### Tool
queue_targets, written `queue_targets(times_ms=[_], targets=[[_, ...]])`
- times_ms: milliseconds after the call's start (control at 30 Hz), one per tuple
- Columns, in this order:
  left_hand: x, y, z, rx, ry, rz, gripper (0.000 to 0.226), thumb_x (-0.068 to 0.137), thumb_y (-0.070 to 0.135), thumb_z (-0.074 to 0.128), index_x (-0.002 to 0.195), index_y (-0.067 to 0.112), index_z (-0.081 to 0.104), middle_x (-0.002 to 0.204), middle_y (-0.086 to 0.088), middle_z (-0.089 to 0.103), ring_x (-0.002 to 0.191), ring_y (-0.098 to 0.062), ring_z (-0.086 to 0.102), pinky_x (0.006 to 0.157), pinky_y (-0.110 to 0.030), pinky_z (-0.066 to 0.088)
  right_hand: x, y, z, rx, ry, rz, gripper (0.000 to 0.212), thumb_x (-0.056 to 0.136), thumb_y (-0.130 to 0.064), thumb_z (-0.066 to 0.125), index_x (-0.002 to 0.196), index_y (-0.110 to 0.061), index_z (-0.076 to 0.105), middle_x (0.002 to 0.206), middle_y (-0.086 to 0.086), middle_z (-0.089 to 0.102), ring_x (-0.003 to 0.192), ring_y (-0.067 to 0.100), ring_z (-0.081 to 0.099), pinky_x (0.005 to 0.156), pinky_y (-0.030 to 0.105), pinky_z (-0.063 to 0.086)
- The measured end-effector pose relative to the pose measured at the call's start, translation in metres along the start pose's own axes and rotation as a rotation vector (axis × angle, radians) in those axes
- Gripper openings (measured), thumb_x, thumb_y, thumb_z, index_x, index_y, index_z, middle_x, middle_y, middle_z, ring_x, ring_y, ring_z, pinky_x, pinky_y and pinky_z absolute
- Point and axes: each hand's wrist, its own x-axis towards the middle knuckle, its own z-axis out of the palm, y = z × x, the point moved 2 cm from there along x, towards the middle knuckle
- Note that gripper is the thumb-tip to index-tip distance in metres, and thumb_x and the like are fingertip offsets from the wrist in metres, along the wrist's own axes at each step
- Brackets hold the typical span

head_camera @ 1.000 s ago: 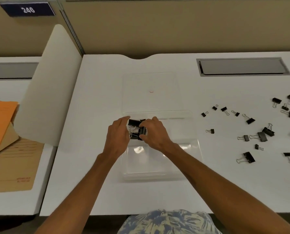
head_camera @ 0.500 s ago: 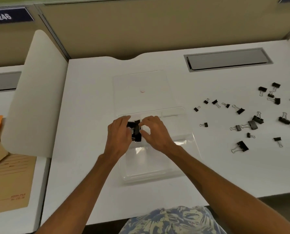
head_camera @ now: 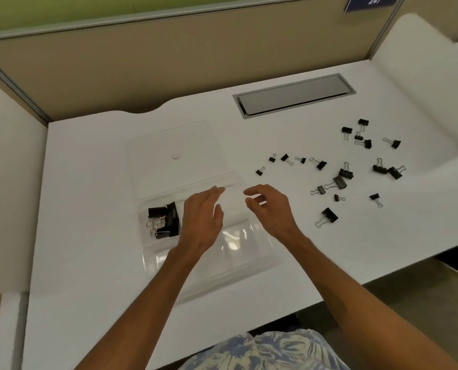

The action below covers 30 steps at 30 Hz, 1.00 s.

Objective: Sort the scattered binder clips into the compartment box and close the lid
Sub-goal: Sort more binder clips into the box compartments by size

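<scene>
Black binder clips (head_camera: pixel 330 214) with silver wire handles, in small, medium and large sizes, lie scattered on the white desk (head_camera: pixel 89 182) at about two o'clock from my hands. The scatter's long axis runs roughly from nine to three o'clock. My right hand (head_camera: pixel 270 209) is nearer, so I judge it should reach next. The closest small clip (head_camera: pixel 260 172) sits at twelve o'clock from that hand. Both hands, the left hand (head_camera: pixel 201 222) too, hover over the clear compartment box (head_camera: pixel 249 236), empty, fingers loose. Several large clips (head_camera: pixel 164 220) fill its ten o'clock compartment. The clear lid (head_camera: pixel 174 140) lies open at twelve o'clock.
</scene>
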Motion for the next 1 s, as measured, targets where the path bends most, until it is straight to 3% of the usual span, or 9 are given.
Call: queue_targets(times_ms=[233, 400, 500, 633, 833, 1000], targets=[[0.003, 0.066, 0.046, 0.015, -0.04, 0.002, 0.042, 0.099, 0.021, 0.047, 0.141, 0.025, 0.047, 0.146, 0.002, 0.048, 0.135, -0.016, 0.04, 0.11, -0.02, 0.013, -0.013, 0.048, -0.072, 0.003, 0.018, 0.042, 0.018, 0.09, -0.017, 0.066, 0.107, -0.02, 0.07, 0.106, -0.009, 0.068, 0.083, 0.011, 0.067, 0.076, 0.029, 0.059], [0.007, 0.123, 0.085, 0.001, -0.034, 0.007, 0.042, 0.097, 0.02, 0.049, 0.14, 0.02, 0.048, 0.143, 0.001, 0.05, 0.132, -0.016, 0.044, 0.108, -0.021, 0.018, -0.02, 0.083, -0.133, 0.0, -0.015, 0.045, 0.017, 0.091, -0.02, 0.065, 0.108, -0.021, 0.069, 0.106, -0.009, 0.066, 0.084, 0.007, 0.065, 0.065, 0.013, 0.051], [0.008, 0.158, 0.111, -0.02, -0.027, 0.006, 0.042, 0.096, 0.019, 0.052, 0.138, 0.018, 0.048, 0.14, 0.0, 0.052, 0.128, -0.018, 0.048, 0.109, -0.029, 0.028, -0.023, 0.104, -0.172, 0.036, -0.017, 0.044, 0.017, 0.091, -0.017, 0.065, 0.108, -0.019, 0.069, 0.106, -0.01, 0.067, 0.081, 0.005, 0.066, 0.068, 0.014, 0.052], [0.006, 0.197, 0.147, -0.029, -0.031, -0.038, 0.045, 0.097, 0.022, 0.052, 0.141, 0.019, 0.045, 0.143, 0.002, 0.049, 0.132, -0.015, 0.043, 0.109, -0.027, 0.023, -0.026, 0.133, -0.22, 0.022, -0.046, 0.036, 0.018, 0.091, -0.014, 0.065, 0.108, -0.016, 0.069, 0.106, -0.01, 0.067, 0.08, -0.004, 0.063, 0.068, 0.007, 0.048], [0.001, 0.227, 0.183, -0.01, -0.053, -0.099, 0.052, 0.09, 0.018, 0.061, 0.14, 0.019, 0.045, 0.141, -0.002, 0.051, 0.127, -0.02, 0.049, 0.11, -0.042, 0.036, -0.025, 0.171, -0.271, -0.056, -0.113, 0.041, 0.02, 0.093, -0.019, 0.063, 0.113, -0.019, 0.067, 0.108, -0.011, 0.065, 0.086, 0.001, 0.062, 0.069, 0.003, 0.045], [0.004, 0.238, 0.2, 0.004, -0.062, -0.138, 0.056, 0.087, 0.015, 0.065, 0.14, 0.019, 0.047, 0.141, -0.002, 0.051, 0.126, -0.021, 0.05, 0.11, -0.041, 0.036, -0.017, 0.191, -0.289, -0.091, -0.124, 0.036, 0.019, 0.094, -0.018, 0.063, 0.112, -0.02, 0.067, 0.107, -0.01, 0.065, 0.087, 0.001, 0.061, 0.069, 0.004, 0.045]])
